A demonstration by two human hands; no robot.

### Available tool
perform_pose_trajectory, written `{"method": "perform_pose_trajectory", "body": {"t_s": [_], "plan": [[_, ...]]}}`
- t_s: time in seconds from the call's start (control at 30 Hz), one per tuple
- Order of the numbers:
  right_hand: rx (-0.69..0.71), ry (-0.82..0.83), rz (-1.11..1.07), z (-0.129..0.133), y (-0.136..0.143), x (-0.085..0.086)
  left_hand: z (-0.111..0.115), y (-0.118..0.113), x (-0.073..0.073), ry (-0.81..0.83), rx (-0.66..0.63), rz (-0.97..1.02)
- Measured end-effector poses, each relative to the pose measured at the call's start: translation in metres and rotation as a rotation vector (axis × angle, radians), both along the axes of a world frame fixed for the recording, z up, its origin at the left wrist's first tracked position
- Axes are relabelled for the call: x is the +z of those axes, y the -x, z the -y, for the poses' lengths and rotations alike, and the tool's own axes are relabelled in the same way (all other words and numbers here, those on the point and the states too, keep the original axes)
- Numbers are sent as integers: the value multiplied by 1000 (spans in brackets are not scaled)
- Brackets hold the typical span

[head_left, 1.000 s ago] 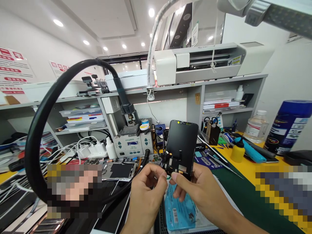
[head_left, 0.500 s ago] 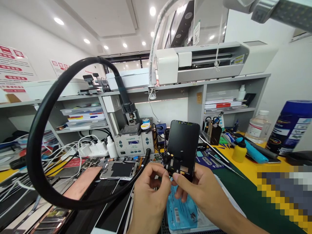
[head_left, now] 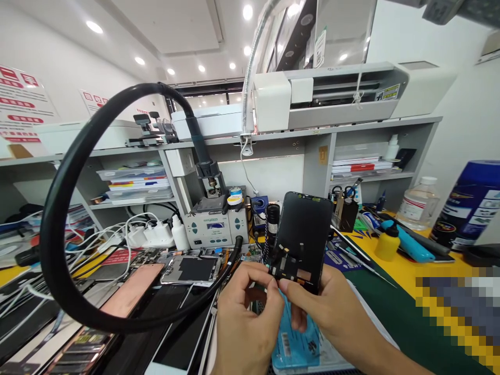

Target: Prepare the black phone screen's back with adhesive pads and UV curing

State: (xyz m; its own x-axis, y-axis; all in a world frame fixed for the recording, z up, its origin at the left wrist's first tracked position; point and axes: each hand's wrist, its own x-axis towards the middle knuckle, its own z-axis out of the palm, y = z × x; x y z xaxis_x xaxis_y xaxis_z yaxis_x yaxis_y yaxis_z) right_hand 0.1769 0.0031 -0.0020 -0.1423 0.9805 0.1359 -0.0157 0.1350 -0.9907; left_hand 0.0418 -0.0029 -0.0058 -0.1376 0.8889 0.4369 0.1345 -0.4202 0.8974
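Phone screen assy (head_left: pixel 303 234) held upright, slightly tilted, lower ctr-right of frame; R hand (head_left: pixel 324 302) grips bottom edge, L hand (head_left: pixel 252 307) pinched at its lower L corner. Blue packet (head_left: pixel 299 338) below; yellow bottle (head_left: pixel 387 244) at R.

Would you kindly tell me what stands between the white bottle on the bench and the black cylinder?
The grey control station, then a blue device nearer the cylinder, in the head view.

Yellow bench (head_left: pixel 406 271) — green mat (head_left: pixel 390 307), yellow bottle (head_left: pixel 387 244) on it.
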Motion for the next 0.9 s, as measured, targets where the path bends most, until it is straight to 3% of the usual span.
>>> {"method": "perform_pose_trajectory", "body": {"t_s": [0.6,0.9], "plan": [[10,36,30,3,-1,6,7,-3,2,-128,28,-46],[11,52,16,5,-1,11,10,-3,5,-112,39,-48]]}}
